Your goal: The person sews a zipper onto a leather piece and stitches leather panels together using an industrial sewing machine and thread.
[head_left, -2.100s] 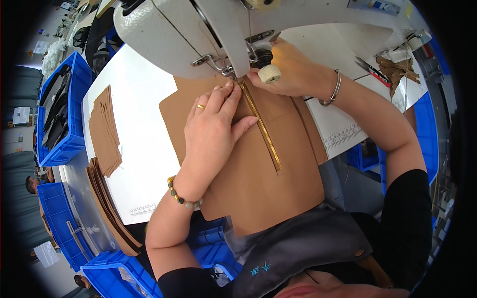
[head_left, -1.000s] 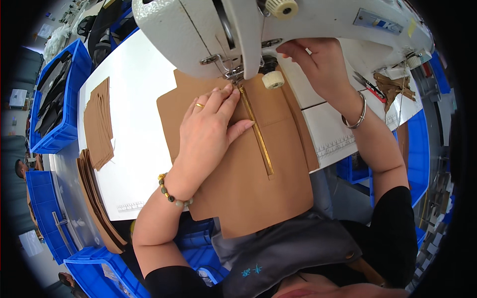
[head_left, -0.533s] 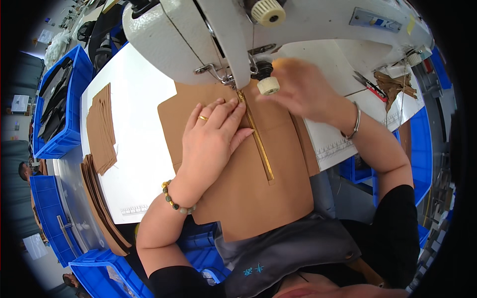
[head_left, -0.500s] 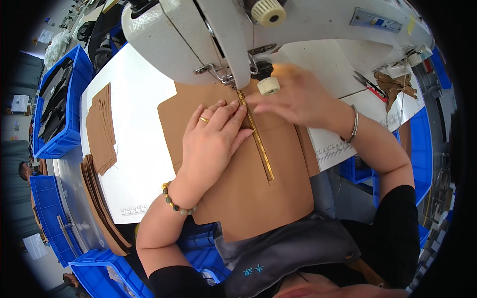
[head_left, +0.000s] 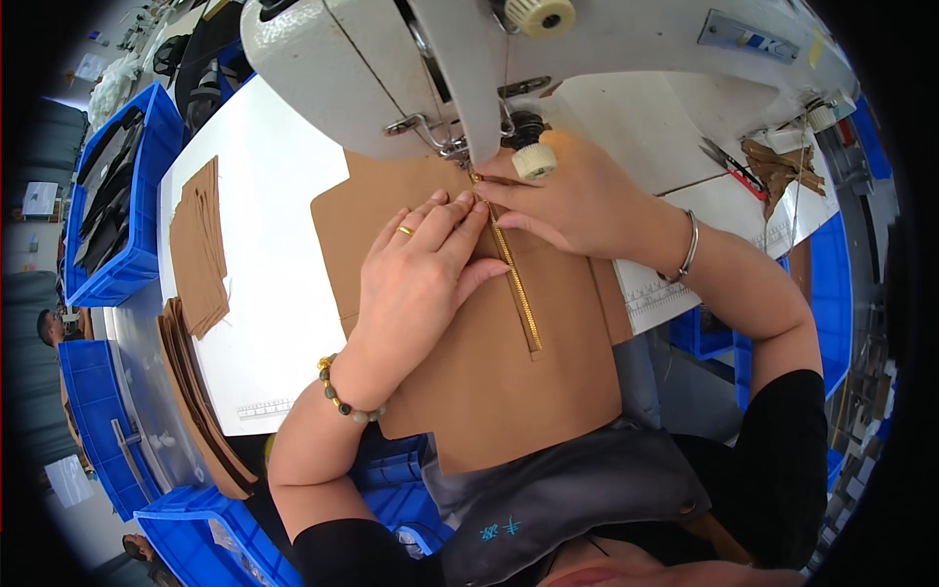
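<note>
A brown panel [head_left: 528, 411], which looks like leather or fabric, lies under the head of a white sewing machine [head_left: 333, 88] and hangs over the table's near edge. A gold-toothed zipper [head_left: 523, 303] runs along a narrow slot in it, its far end near the needle area. My left hand [head_left: 421, 259] rests flat on the panel just left of the zipper, fingers stretched out. On the other side, my right hand [head_left: 577, 201] has its fingers extended, with the tips on the zipper close to the presser foot. The machine's head partly hides the stitching spot.
Stacked brown pieces [head_left: 201, 249] lie on the white table [head_left: 274, 254] at left, with longer brown strips [head_left: 201, 401] at its edge. A blue bin [head_left: 117, 196] holds dark pieces. Scissors [head_left: 734, 166] and brown scraps [head_left: 782, 174] lie at the right.
My right hand has come down from a blurred motion beside the machine's knob onto the panel, its fingertips now at the zipper. The left hand has barely moved.
</note>
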Demonstrator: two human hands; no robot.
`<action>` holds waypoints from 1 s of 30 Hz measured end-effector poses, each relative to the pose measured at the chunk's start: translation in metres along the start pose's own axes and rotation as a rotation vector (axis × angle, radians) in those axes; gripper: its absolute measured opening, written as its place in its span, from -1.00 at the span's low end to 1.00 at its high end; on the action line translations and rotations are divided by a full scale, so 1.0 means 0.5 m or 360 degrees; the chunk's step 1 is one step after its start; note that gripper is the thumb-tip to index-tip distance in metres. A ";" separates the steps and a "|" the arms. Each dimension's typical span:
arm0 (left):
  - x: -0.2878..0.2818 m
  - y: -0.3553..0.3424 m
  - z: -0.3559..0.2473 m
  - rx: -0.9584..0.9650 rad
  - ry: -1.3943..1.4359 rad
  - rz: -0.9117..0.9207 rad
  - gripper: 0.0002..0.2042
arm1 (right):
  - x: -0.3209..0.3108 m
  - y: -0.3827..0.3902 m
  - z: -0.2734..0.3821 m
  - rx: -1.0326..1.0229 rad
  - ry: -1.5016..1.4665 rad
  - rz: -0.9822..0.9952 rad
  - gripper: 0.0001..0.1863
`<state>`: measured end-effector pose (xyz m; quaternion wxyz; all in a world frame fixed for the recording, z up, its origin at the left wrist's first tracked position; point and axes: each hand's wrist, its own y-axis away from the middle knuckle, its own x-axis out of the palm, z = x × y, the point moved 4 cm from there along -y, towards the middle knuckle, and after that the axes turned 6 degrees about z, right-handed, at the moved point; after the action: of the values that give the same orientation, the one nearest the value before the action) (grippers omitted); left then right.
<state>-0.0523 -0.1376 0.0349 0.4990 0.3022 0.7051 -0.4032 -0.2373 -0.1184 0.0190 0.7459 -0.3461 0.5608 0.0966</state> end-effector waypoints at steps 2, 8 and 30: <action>0.000 0.002 0.002 -0.0027 0.0033 -0.0017 -0.49 | -0.008 0.003 0.011 -0.0037 -0.0036 0.0009 -0.62; -0.001 0.004 0.004 0.0005 0.0028 0.0033 -0.51 | -0.005 0.005 0.013 0.0058 -0.0016 0.0295 -0.54; 0.006 -0.015 0.033 -0.0070 0.0023 -0.0036 -0.52 | 0.000 -0.007 -0.007 0.0044 -0.0036 0.0110 -0.58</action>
<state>-0.0522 -0.1556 0.0311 0.4959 0.2861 0.7207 -0.3909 -0.2382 -0.1234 0.0202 0.7532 -0.3150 0.5652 0.1184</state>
